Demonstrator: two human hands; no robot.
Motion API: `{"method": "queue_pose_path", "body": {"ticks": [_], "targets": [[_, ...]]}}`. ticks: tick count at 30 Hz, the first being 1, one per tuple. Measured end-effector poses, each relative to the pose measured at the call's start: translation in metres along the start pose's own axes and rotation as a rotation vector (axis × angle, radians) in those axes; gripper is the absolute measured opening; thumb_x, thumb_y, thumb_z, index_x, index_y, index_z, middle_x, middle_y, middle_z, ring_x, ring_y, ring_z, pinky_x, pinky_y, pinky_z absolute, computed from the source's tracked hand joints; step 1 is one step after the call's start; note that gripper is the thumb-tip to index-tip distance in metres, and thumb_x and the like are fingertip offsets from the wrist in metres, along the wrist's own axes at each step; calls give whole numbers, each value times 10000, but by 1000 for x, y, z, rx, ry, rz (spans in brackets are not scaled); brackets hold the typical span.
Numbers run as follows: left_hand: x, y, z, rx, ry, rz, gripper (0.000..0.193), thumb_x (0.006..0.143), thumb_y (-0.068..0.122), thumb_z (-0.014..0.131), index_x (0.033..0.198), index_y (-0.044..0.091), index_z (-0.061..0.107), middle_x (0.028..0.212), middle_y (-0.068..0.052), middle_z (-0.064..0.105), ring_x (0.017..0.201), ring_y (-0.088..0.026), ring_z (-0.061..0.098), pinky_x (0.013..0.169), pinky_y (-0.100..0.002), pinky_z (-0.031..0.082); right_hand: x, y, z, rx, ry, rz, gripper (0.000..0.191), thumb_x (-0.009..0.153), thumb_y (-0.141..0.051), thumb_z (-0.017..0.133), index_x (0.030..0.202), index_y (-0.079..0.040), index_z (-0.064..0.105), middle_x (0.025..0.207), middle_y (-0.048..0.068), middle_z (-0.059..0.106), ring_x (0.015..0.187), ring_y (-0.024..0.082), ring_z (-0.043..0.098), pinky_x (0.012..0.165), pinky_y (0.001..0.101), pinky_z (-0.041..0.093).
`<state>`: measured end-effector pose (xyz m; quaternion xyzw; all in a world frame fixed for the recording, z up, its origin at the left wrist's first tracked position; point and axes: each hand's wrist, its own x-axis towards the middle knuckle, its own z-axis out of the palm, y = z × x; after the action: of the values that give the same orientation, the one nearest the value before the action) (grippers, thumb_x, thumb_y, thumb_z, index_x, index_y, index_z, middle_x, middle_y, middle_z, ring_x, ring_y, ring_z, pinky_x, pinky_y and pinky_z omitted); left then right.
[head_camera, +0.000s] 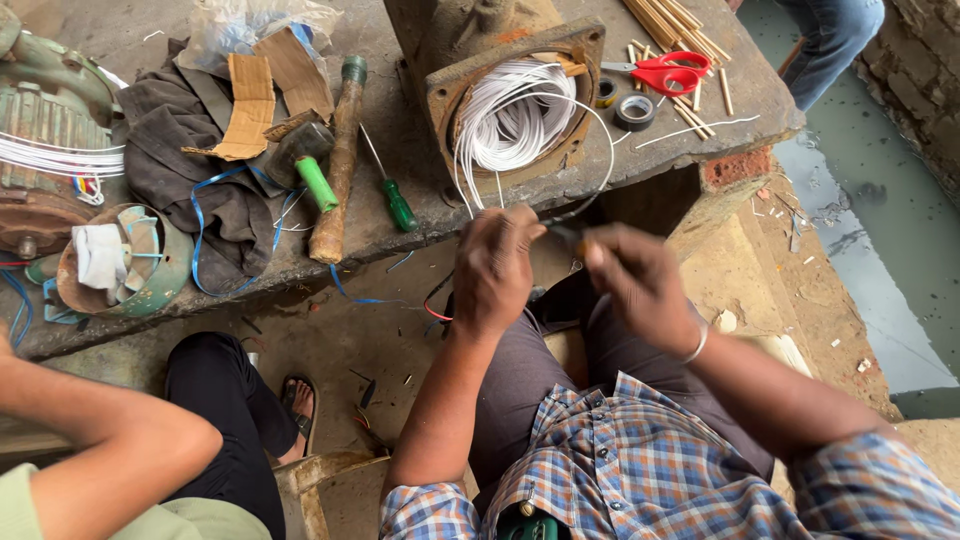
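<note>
My left hand (493, 270) is closed around a bundle of white wires (512, 118) that loop out of a rusty motor housing (520, 60) on the concrete slab. My right hand (637, 283), blurred by motion, grips a small dark tool with an orange handle (570, 236) right beside the left hand. Both hands hover just in front of the slab's edge, above my lap in dark trousers. The tool's tip is hidden between the hands.
On the slab (400, 215) lie a green-handled screwdriver (390, 185), a hammer with wooden handle (335, 170), red scissors (670, 72), tape rolls (634, 110), bamboo sticks (665, 25), cardboard, a dark cloth. Another motor (50, 150) stands left. Another person's arm (110, 430) and foot are lower left.
</note>
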<state>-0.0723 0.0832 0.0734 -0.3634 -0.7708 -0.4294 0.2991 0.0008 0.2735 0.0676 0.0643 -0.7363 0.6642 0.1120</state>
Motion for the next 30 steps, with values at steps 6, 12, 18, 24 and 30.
{"method": "queue_pose_path", "body": {"ticks": [6,12,18,24,30], "targets": [[2,4,-5,203,-70,162,334,862,-11,671,1192,45,669,1028,-86,660,981,-280,640,897,-422,531,69,-28,-20,-25,-261,329,294,1040,-284,551,1099,-33,692,590,-37,485,492,70,441,456,255,364],[5,11,-1,126,-129,-44,227,920,25,679,1144,63,671,1024,-76,623,990,-288,611,903,-423,509,32,19,-6,415,-99,116,462,1192,-355,591,1047,83,598,812,20,573,782,115,544,692,254,433],[6,16,-6,75,-149,-44,322,866,-45,614,1171,46,666,1076,-92,640,1022,-308,619,929,-429,514,32,38,12,425,-150,-5,453,1033,-332,623,1336,-5,547,1255,39,649,1175,113,605,1049,285,478],[8,18,-7,52,-99,-31,264,913,-3,658,1166,66,688,1032,-85,643,980,-296,628,891,-428,515,30,67,14,142,17,104,248,999,-204,704,1060,36,710,931,19,719,842,85,628,744,260,522],[3,20,0,56,-54,-5,242,941,11,674,1178,55,688,1016,-82,638,961,-298,618,879,-421,513,57,106,-5,176,28,52,140,981,-128,704,1034,0,719,907,4,717,823,57,621,749,232,523]]}}
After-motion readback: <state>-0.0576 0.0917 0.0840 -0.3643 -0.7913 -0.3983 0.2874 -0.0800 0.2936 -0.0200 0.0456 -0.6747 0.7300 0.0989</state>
